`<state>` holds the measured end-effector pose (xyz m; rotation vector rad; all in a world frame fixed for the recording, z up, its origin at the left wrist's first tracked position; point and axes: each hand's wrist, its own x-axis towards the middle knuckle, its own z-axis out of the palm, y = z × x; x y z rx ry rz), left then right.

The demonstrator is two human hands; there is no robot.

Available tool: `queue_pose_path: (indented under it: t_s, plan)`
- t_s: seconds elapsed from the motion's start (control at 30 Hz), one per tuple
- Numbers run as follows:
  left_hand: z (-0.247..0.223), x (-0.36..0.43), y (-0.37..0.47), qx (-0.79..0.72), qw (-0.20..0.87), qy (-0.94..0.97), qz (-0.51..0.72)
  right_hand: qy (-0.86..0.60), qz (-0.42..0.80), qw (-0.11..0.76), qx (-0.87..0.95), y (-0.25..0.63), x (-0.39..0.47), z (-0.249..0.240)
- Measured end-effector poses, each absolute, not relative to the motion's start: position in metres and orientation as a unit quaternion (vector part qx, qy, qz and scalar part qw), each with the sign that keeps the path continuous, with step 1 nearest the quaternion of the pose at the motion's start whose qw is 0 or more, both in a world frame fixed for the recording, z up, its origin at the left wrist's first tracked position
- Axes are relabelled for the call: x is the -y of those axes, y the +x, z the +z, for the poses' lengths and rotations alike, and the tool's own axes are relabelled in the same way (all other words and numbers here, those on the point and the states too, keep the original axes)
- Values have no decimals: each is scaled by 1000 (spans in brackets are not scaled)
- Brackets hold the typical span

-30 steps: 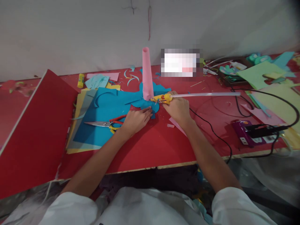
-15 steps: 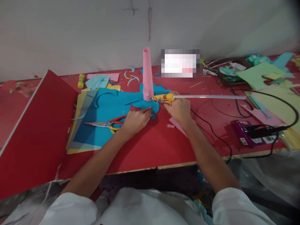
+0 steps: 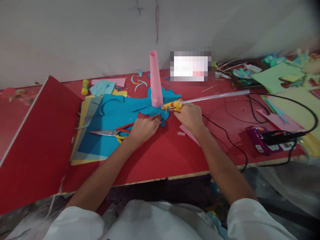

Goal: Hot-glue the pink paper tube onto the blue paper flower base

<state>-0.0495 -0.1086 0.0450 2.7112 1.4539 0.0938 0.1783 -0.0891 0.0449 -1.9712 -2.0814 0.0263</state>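
Note:
A pink paper tube (image 3: 156, 80) stands upright on a blue paper flower shape (image 3: 165, 115). My right hand (image 3: 189, 115) is closed around a yellow hot glue gun (image 3: 172, 106), whose nozzle is at the foot of the tube. From the gun's back end sticks out a long clear glue stick (image 3: 217, 96). My left hand (image 3: 146, 128) lies with its fingers stretched out at the near edge of the flower shape. Under and beside that hand are scissors (image 3: 112, 133) with red and yellow handles, lying on blue sheets (image 3: 92, 143).
A red board (image 3: 37, 146) slants up at the left. A glue stick tube (image 3: 85, 87) stands at the back. On the right are a purple power box (image 3: 260, 140) with black cables, coloured sheets (image 3: 280, 78) and a blurred hand of another person (image 3: 313, 68).
The clear glue stick's far end has swung upward and away as the glue gun tilts slightly. At the far right, another person's hand has come into view. My left hand stays in place.

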Motion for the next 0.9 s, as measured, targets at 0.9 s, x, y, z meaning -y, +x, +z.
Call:
queue_pose_path:
  t_s: [0.9]
  plan:
    - [46,109,-49,-475,26,879,28,-630,179,546,522,202,66,35]
